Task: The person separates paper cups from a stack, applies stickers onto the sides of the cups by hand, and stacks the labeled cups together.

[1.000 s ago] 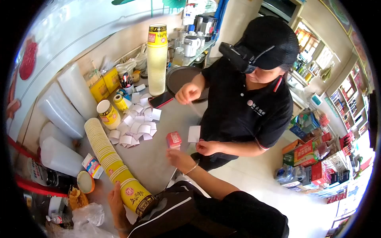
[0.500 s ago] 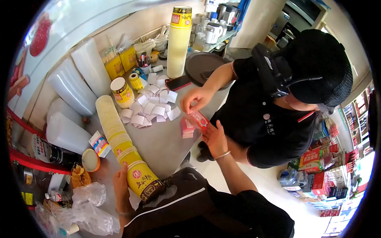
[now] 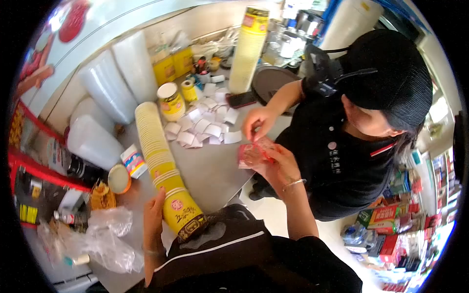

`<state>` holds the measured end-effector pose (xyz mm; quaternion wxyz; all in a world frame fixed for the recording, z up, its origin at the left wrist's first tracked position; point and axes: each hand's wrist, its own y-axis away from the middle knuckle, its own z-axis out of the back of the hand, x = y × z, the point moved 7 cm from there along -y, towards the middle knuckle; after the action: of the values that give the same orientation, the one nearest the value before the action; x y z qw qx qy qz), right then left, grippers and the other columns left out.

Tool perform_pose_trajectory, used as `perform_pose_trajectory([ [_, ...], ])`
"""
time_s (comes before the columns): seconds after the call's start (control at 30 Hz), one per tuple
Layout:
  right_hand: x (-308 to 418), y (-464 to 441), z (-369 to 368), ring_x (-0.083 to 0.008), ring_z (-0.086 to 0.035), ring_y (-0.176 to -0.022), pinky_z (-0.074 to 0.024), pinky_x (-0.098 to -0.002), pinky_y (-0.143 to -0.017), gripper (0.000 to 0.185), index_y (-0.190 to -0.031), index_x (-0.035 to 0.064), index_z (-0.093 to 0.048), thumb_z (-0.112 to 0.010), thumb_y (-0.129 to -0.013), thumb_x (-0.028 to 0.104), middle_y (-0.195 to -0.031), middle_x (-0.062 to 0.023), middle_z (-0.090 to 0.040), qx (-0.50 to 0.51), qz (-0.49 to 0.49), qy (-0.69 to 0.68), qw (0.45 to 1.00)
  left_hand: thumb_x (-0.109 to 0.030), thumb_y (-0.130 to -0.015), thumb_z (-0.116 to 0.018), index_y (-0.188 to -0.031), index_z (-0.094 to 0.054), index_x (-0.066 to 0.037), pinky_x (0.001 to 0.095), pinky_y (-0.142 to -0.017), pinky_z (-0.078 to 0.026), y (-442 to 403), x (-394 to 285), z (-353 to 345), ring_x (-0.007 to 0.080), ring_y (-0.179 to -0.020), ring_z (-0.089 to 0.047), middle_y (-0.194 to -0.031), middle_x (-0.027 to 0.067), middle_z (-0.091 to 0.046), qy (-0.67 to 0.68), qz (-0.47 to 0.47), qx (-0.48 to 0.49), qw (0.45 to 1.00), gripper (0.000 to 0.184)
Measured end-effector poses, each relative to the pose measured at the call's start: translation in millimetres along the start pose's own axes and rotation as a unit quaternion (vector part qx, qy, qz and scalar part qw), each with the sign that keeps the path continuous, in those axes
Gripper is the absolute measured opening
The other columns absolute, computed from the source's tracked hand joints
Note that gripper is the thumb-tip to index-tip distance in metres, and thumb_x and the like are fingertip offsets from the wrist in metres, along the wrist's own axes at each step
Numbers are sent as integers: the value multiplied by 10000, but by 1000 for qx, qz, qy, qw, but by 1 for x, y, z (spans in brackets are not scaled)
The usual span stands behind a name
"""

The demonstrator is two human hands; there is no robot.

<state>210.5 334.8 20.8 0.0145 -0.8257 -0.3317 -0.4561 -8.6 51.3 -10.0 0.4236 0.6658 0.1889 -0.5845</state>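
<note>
My left hand (image 3: 154,215) is wrapped round the side of a long stack of yellow paper cups (image 3: 168,178) that lies slanted on the counter against my apron. My right hand (image 3: 283,168), with a bracelet at the wrist, reaches out to the counter's edge and grips a red-and-pink printed card (image 3: 266,150). A co-worker's hand (image 3: 259,122) meets it from above, its fingertips at the same card. Just left of my fingers lies a stack of pink cards (image 3: 245,157), partly hidden. Many curled white paper slips (image 3: 205,122) lie in a heap beyond.
A tall upright cup stack (image 3: 248,51) and a dark phone (image 3: 241,99) stand and lie behind the slips. Clear plastic lid stacks (image 3: 107,90) line the wall. At lower left are plastic bags (image 3: 110,239) and an orange-rimmed bowl (image 3: 118,178). The co-worker (image 3: 337,146) stands close on the right.
The view has shifted. My right hand has drawn over the pink stack with the card, and the co-worker's fingers have come down closer to it. My left hand stays on the cups.
</note>
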Motion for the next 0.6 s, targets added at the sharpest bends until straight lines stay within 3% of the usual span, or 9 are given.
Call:
perform_pose_trajectory([
  [0.13, -16, -9, 38, -157, -579, -738, -480, -255, -643, 191, -966, -46, -563, -610, -799, 37, -895, -86, -601, -25, 93, 32, 995, -311, -896, -521, -769, -650, -9, 215, -443, -303, -16, -3, 17, 47, -517, -440, -629, -26, -541, -15, -56, -5, 998, 352],
  [0.2, -5, 16, 45, -88, -505, -714, -423, -200, -623, 232, -969, -24, -574, -646, -797, 114, -820, -24, -561, -146, 212, 399, 880, -305, -896, -519, -811, -646, 19, 236, -494, -375, -17, -27, 20, 68, -565, -487, -663, -16, -572, -92, -96, -3, 991, 358],
  [0.23, -9, 33, 35, -70, -469, -700, -398, -181, -619, 193, -961, -10, -575, -631, -801, 82, -821, -16, -545, -146, 246, 413, 865, -306, -898, -513, -835, -639, 26, 255, -534, -404, -18, -29, 16, 85, -594, -509, -678, -1, -587, -101, -119, 8, 988, 361],
  [0.37, -49, 77, -38, -90, -540, -743, -444, -204, -689, 159, -964, -17, -573, -614, -816, 28, -866, -39, -585, 117, 144, 325, 927, -314, -901, -502, -905, -622, 29, 285, -648, -453, -21, -13, -12, 126, -692, -551, -746, 58, -620, -189, -86, 169, 963, 364],
  [0.4, -59, 76, -45, -105, -567, -799, -458, -222, -727, 168, -974, -25, -575, -614, -820, 29, -891, -41, -600, 189, 153, 406, 881, -306, -905, -502, -925, -625, 26, 273, -653, -450, -25, -8, -18, 117, -711, -550, -757, 43, -617, -197, -78, 210, 954, 355],
  [0.43, -66, 78, -69, -100, -561, -826, -451, -227, -746, 168, -973, -24, -583, -614, -820, 38, -916, -36, -601, 221, 75, 424, 875, -298, -909, -501, -946, -627, 24, 262, -659, -446, -31, -1, -23, 109, -730, -548, -768, 28, -613, -204, -72, 250, 944, 347],
  [0.5, -71, 65, -92, -102, -559, -842, -445, -232, -764, 182, -1006, -8, -578, -587, -841, 68, -928, -48, -599, 204, 71, 424, 879, -292, -912, -496, -975, -621, 15, 253, -685, -444, -26, -3, -29, 112, -766, -550, -813, 34, -613, -222, -89, 316, 918, 337],
  [0.57, -89, 33, -100, -138, -567, -790, -463, -252, -706, 253, -1106, 27, -505, -532, -861, 85, -904, -27, -591, 114, 12, 124, 986, -298, -911, -487, -993, -605, 2, 258, -728, -447, -15, -29, -31, 135, -801, -558, -881, 77, -620, -251, -147, 364, 885, 332],
  [0.6, -99, 17, -106, -141, -565, -778, -461, -253, -692, 267, -1120, 32, -494, -529, -861, 92, -893, -31, -586, 122, -1, 56, 991, -277, -910, -486, -1005, -599, 1, 262, -745, -445, -16, -31, -21, 141, -824, -559, -903, 76, -617, -181, -140, 340, 912, 314],
])
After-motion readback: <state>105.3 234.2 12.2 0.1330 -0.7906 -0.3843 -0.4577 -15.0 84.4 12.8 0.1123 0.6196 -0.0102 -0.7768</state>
